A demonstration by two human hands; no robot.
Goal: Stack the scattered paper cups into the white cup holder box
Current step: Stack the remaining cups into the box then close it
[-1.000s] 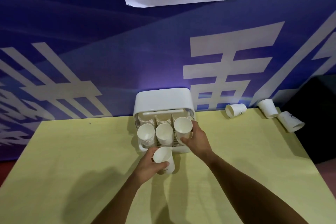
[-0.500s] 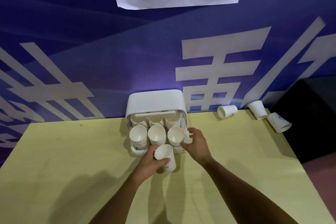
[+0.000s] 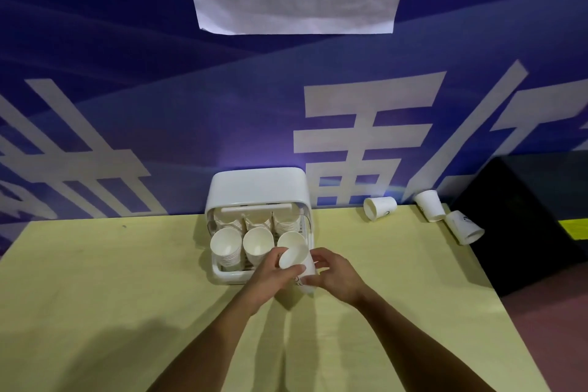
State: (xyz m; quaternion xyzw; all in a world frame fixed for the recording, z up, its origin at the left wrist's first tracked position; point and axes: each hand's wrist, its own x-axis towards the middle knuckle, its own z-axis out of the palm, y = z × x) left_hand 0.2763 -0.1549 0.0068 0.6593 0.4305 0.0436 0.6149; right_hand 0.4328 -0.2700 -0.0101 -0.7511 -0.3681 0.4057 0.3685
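White paper cup [image 3: 295, 264]: held in both hands, tilted with its mouth up and away, just in front of the box's near right corner.
Left hand [image 3: 270, 277]: fingers are curled round the cup's left side, near the rim.
Right hand [image 3: 339, 277]: the cup's lower right side is pinched between thumb and fingertips.
White cup holder box [image 3: 257, 188]: it is set at the table's far edge against the blue banner wall [image 3: 127, 73], lid raised, with three cup stacks across the front.
Right stack [image 3: 290, 239]: judged the nearest target, since the held cup is almost touching it.
Step in hand: the cup should be levelled, centred over the stack's mouth and pressed straight in. A light grip is advised, as thin paper walls are easily dented.
Middle stack [image 3: 258, 243]: it stands just beside the target, so sideways drift is to be avoided.
Loose cups: one [image 3: 380, 207] and another [image 3: 429, 205] are lying by the far edge. A third [image 3: 464, 227] is at the right edge, and whether it overhangs cannot be told.
Yellow table [image 3: 95, 296]: bare surface is seen left of the box and in front of it.
Black block [image 3: 525, 216]: it stands just off the right edge, so reaches there are bounded.
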